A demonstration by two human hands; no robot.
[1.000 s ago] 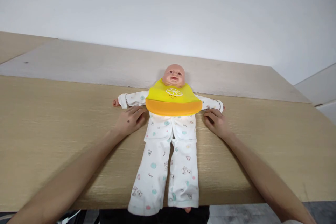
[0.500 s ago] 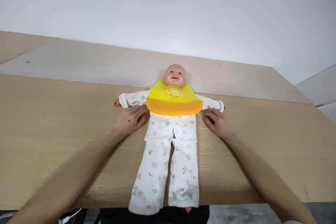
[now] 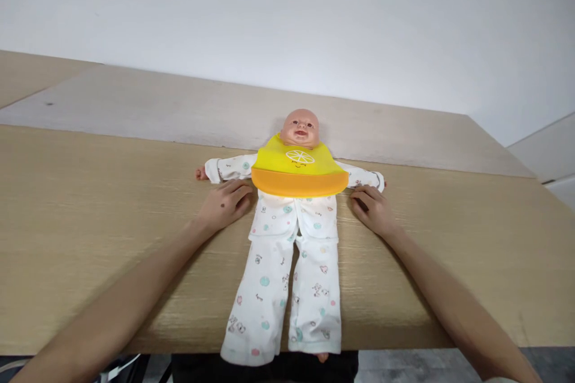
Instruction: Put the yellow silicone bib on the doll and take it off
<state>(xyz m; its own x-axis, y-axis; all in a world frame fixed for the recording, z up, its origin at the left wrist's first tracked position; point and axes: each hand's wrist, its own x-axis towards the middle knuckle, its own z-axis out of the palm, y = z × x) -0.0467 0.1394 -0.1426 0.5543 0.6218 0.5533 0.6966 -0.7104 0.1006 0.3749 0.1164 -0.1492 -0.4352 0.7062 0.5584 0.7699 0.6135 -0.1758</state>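
A baby doll (image 3: pixel 300 124) lies on its back in the middle of the table, head toward the wall, arms spread sideways. It wears a yellow bib (image 3: pixel 278 158) with a white citrus-slice print and an orange catch pocket (image 3: pixel 300 184). Under the bib is a white patterned jacket (image 3: pixel 275 215), with matching trousers (image 3: pixel 258 302) whose legs reach the table's near edge. My left hand (image 3: pixel 227 203) rests on the table beside the jacket, just below one sleeve, fingers loosely bent and holding nothing. On the opposite side my right hand (image 3: pixel 372 208) rests likewise, its fingertips close to the other sleeve.
The wooden table (image 3: pixel 99 191) has a paler strip (image 3: pixel 179 102) along its back. Behind it rises a white wall (image 3: pixel 287 18). Grey floor (image 3: pixel 404 366) and some cables (image 3: pixel 119 368) show below the near edge.
The view has shifted very slightly. Both hands and the doll stay in the same places.
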